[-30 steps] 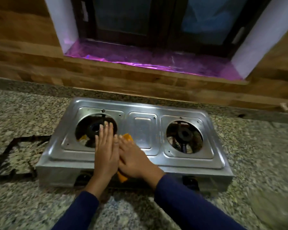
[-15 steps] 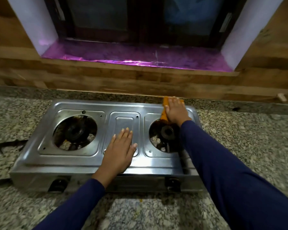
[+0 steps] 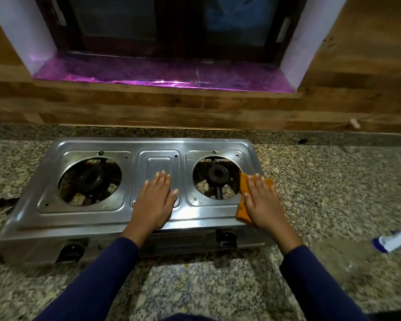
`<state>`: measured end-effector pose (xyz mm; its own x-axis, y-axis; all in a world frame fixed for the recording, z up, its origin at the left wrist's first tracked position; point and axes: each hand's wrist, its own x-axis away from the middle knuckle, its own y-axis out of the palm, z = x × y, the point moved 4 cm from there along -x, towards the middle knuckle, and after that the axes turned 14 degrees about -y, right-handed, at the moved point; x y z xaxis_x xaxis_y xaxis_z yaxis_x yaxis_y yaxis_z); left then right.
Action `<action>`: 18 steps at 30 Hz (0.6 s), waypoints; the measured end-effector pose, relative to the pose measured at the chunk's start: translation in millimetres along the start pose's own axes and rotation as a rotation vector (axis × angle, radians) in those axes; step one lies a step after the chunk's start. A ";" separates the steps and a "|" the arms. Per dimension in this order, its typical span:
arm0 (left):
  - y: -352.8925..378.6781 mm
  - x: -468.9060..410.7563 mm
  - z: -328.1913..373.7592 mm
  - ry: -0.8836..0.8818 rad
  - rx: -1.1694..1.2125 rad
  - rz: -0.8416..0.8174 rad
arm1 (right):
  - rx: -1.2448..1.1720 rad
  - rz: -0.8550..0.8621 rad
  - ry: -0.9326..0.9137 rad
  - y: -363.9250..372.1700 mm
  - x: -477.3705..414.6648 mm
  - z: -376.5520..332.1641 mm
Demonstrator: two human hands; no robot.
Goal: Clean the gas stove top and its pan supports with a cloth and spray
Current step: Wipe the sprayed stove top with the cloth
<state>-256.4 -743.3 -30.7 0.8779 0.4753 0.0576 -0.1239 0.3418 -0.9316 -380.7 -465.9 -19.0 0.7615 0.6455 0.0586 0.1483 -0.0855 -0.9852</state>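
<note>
The right hand point(image 3: 263, 202), fingers flat, is pressing the orange cloth point(image 3: 243, 198) onto the stove top point(image 3: 56, 223) beside the right burner opening point(image 3: 217, 177) while the flat left hand point(image 3: 155, 200) is bracing the centre, and the cloth's loose edge is probably risking snagging on that opening's rim.

The stove top point(image 3: 95, 218) is sheet steel, brushed and shiny, with a bright glare near its front edge. The right burner point(image 3: 218, 173) is dark, dull cast metal with rusty patches. The cloth point(image 3: 242, 205) is orange, soft and matt. The desk point(image 3: 333, 181) is speckled granite, smooth with a faint sheen. The far wall point(image 3: 148, 107) shows matt wood grain; the window sill point(image 3: 171, 75) is glossy purple film
</note>
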 end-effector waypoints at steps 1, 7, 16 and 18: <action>-0.2 -0.1 0.7 -0.003 0.002 -0.002 | -0.015 -0.001 0.016 3.3 4.7 -5.8; -3.4 2.2 2.1 -0.001 0.023 -0.001 | -0.111 0.064 -0.153 13.6 6.7 -103.3; -21.5 17.8 -27.3 0.021 0.096 0.093 | -0.176 0.050 -0.398 34.3 -10.0 -203.8; -33.6 27.0 -57.6 -0.031 0.069 0.147 | -0.176 0.056 -0.382 38.0 -18.0 -219.9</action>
<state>-201.8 -788.7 -18.5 0.8334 0.5488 -0.0650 -0.2822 0.3215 -0.9039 -250.0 -647.6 -22.1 0.4878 0.8682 -0.0904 0.2443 -0.2352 -0.9408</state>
